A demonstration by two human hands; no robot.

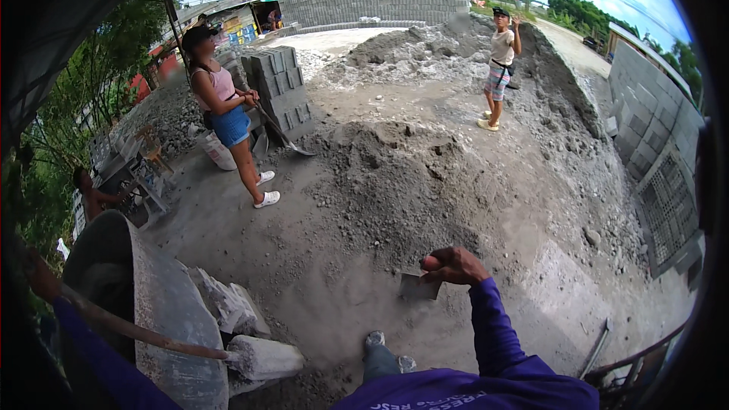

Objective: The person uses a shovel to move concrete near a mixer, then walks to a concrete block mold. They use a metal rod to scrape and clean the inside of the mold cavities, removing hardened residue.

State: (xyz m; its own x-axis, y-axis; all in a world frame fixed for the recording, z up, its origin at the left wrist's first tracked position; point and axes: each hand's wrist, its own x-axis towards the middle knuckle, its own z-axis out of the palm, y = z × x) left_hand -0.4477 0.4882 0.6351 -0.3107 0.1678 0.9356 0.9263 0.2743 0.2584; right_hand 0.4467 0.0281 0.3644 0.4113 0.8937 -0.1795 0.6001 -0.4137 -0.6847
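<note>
right hand [454, 266] is closed on a flat grey trowel blade [418, 286], which points left, low over the ground. left hand [42, 281] grips a long handle [144, 332] by the mixer drum [163, 304]. sand heap [395, 175] lies ahead.

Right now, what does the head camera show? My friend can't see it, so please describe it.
A person's right hand holds a small flat tool over a grey sand pile. Their left hand grips a long handle beside a mixer drum. Two people stand nearby, one with a shovel.
</note>
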